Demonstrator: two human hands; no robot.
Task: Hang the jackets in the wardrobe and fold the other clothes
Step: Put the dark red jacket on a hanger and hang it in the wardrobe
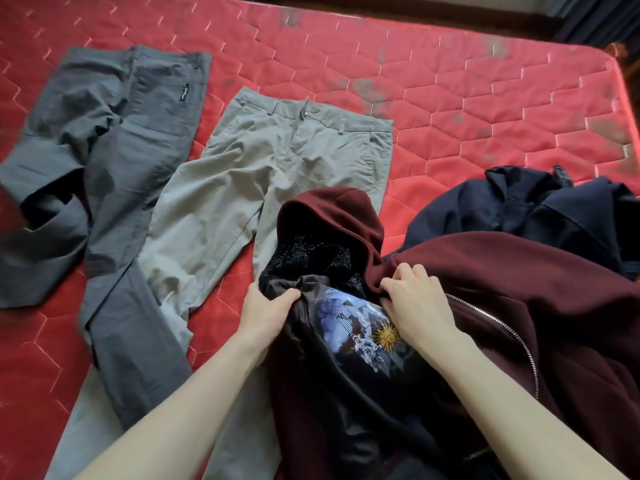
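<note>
On mattress (450, 98): both hands' grip closed on maroon jacket (519, 289).

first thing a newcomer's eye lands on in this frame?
Likely the two hands in the lower centre: the left hand and the right hand both grip the maroon hooded jacket at its collar, opening it onto a black lining and a printed graphic. Next, the red quilted mattress fills the view, with dark grey trousers far left, khaki trousers beside them, and a navy garment at right.
</note>
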